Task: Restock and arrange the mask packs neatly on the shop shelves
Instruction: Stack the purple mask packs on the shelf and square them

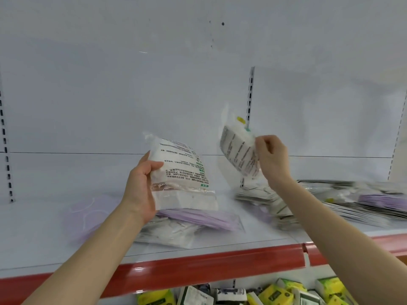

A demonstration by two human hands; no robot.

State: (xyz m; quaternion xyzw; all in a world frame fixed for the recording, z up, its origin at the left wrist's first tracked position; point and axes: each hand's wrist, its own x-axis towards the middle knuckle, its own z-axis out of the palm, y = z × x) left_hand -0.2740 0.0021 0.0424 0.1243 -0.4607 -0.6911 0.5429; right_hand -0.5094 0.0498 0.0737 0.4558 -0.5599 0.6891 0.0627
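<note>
Risk first: slippery film packs held above loose heaps. Left hand (141, 186) clamped on the near edge of a white mask pack (182, 172), print side up, raised over the shelf (39, 236). Right hand (272, 158) pinched on the edge of a second pack (239, 148), tilted and lifted above the shelf, blurred. Pinch looks light; likely to slide free and drop onto the stack of packs (262, 201) below, probably knocking it askew. Lilac pack (198, 217) and white packs under the left hand lie crooked, overlapping; anything set on them would likely sit slanted and creep toward the red shelf edge (198, 265). Further heap (363, 203) right of the stack, fanned out, close to the lip there; a nudge could push packs over.

Shelf: white, smooth, shop gondola type. Another lilac pack (83, 216) lying left of the left hand. White back panel (132, 84) behind, slotted uprights (250, 97). Below the red shelf edge, yellow and green packets (277, 293) on a lower tier.
</note>
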